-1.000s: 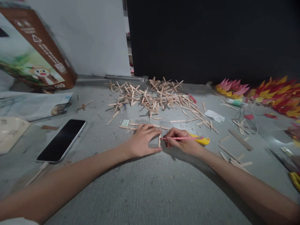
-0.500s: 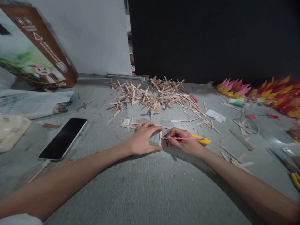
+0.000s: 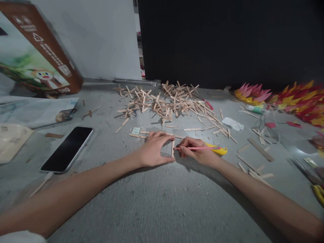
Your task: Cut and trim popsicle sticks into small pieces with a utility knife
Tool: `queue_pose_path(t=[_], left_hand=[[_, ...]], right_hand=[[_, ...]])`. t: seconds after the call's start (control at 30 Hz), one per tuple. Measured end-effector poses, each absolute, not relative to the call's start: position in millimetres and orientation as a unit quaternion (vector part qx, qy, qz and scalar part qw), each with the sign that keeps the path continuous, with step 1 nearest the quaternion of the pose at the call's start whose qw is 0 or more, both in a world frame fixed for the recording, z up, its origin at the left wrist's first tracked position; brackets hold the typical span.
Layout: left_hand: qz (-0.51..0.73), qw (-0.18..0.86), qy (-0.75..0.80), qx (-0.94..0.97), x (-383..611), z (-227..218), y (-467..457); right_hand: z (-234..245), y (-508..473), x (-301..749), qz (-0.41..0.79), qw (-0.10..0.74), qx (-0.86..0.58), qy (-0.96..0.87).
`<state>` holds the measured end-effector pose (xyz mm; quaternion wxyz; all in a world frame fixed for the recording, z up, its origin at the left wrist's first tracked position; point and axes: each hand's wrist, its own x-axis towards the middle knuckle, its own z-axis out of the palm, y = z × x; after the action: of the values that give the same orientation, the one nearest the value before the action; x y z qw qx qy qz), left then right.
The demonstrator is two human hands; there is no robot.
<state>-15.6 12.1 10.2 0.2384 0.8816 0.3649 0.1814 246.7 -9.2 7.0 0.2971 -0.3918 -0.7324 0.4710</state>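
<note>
- Left hand (image 3: 152, 152): thumb and fingers brace a flat, pale wooden stick (image 3: 172, 148) lengthwise between them.
- Right hand (image 3: 198, 155): fingers pinch a slim pink pen (image 3: 197, 148), tip beside the stick's right edge.

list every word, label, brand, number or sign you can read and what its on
No words, brands or numbers are legible.
Brown box: a triangular recycling-style sign; its white lettering is too blurred.
Pink pen-like tool in the right hand: dark marking, too small.
Pale packet at left: bluish print, too blurred.
</note>
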Motion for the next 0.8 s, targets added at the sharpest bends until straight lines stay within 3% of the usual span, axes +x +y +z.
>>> queue_pose_path(t=[0.8], left_hand=[[0.171,0.244,0.37,0.88,-14.3,15.6,10.8]], right_hand=[[11.8,-9.7,246.8,0.49,0.265,-0.405,-0.725]])
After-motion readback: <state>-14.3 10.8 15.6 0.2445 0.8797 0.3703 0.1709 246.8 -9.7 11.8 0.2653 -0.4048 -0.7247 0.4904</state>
